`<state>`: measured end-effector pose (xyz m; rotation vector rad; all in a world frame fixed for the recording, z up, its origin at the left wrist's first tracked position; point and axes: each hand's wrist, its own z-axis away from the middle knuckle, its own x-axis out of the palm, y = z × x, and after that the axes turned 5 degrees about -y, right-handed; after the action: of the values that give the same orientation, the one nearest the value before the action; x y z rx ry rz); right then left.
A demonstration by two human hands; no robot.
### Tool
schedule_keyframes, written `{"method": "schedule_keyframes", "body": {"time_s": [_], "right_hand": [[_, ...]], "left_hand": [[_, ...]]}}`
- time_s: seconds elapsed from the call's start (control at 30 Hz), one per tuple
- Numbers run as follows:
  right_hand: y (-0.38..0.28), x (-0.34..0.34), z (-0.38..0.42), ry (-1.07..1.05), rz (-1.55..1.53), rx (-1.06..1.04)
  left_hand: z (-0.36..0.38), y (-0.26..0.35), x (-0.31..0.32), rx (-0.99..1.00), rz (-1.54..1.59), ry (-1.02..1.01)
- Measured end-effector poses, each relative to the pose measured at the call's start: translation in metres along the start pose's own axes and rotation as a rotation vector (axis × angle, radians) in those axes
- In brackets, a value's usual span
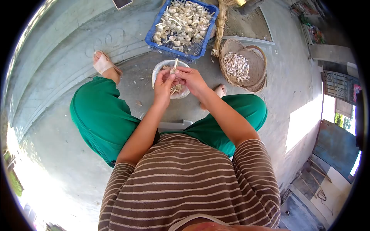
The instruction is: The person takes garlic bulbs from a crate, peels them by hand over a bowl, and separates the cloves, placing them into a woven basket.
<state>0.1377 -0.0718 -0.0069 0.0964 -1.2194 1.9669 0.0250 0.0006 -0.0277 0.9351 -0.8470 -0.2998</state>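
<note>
Between my two hands is a garlic bulb (174,69) with its pale dry stem pointing up. My left hand (163,85) pinches it from the left, and the fingers of my right hand (190,79) close on it from the other side. Below them a white bowl (155,71) stands on the floor, with dry skins and stem scraps (176,89) inside. My hands cover much of the bowl's middle. Just beyond it, a blue plastic crate (153,34) holds many whole garlic bulbs (185,21) with stems.
At the right, a woven basket (257,71) holds loose garlic cloves (236,66). A straw broom (220,27) lies between crate and basket. My sandalled feet rest either side of the bowl. A dark flat device (122,3) lies at the top, near curved concrete steps (77,34).
</note>
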Motion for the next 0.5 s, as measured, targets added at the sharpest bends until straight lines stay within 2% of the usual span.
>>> {"method": "schedule_keyframes", "body": {"time_s": [0.13,0.2,0.23,0.3,0.43,0.5], "right_hand": [[0.001,-0.01,0.028,0.075,0.084,-0.045],[-0.002,-0.014,0.035,0.104,0.314,-0.182],[-0.002,-0.015,0.036,0.103,0.309,-0.185],[-0.001,-0.013,0.034,0.158,0.45,-0.295],[0.006,-0.004,0.034,0.164,0.488,-0.335],[0.01,-0.005,0.029,0.174,0.455,-0.391]], "left_hand": [[0.008,-0.003,-0.001,-0.021,-0.076,-0.078],[0.014,0.0,0.005,-0.069,-0.141,-0.089],[0.017,0.001,0.007,-0.069,-0.148,-0.09],[0.019,0.003,0.011,-0.002,-0.29,-0.085],[0.017,0.006,0.013,0.068,-0.344,-0.103],[0.015,0.014,0.014,0.068,-0.471,-0.145]]}}
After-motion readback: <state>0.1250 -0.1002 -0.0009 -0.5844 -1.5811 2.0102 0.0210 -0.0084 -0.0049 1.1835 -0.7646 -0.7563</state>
